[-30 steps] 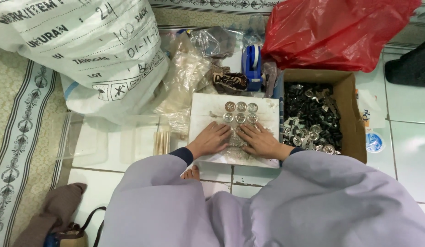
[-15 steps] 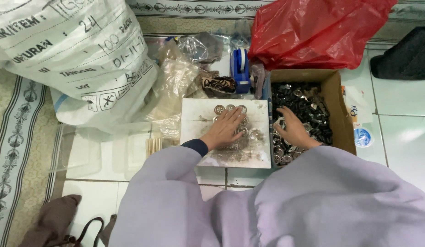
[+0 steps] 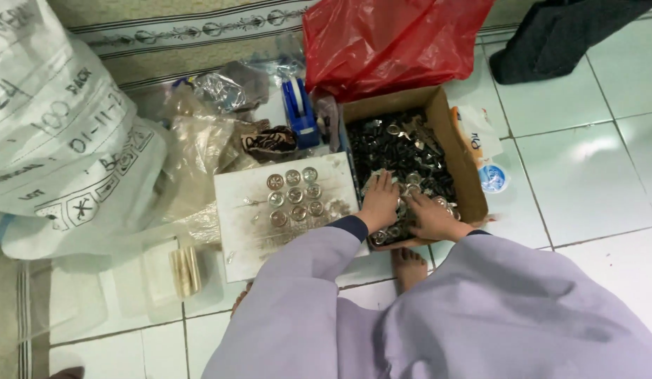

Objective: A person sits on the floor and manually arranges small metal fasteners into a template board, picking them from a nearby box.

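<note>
Both hands are inside the open brown cardboard box point(image 3: 459, 158), which sits at about two o'clock from the person's lap and holds a heap of small round metal caps point(image 3: 403, 151), dark and silvery, filling its floor. The left hand point(image 3: 379, 203) lies palm down at the box's near, seven-o'clock corner, fingers slightly spread over the caps; the right hand point(image 3: 431, 219) rests just beside it at five o'clock, fingers curled into the heap, though whether they pinch any piece cannot be told. At nine o'clock from the box, touching its side, lies a flat white square board point(image 3: 256, 224) bearing a tidy block of shiny round caps set in rows point(image 3: 295, 195) near its far edge. Beyond the board, at twelve o'clock, stands a blue tape dispenser point(image 3: 298, 112) next to crumpled clear plastic bags point(image 3: 200, 147). A bulging red plastic bag point(image 3: 389, 38) rests against the far end of the box. A big white woven sack with dark printing point(image 3: 59, 140) fills the ten o'clock side. A clear plastic tub with pale sticks in it point(image 3: 182, 270) sits on the pale tiled floor point(image 3: 593, 168) at eight o'clock from the board. Lilac sleeves point(image 3: 298, 302) cover both arms.
</note>
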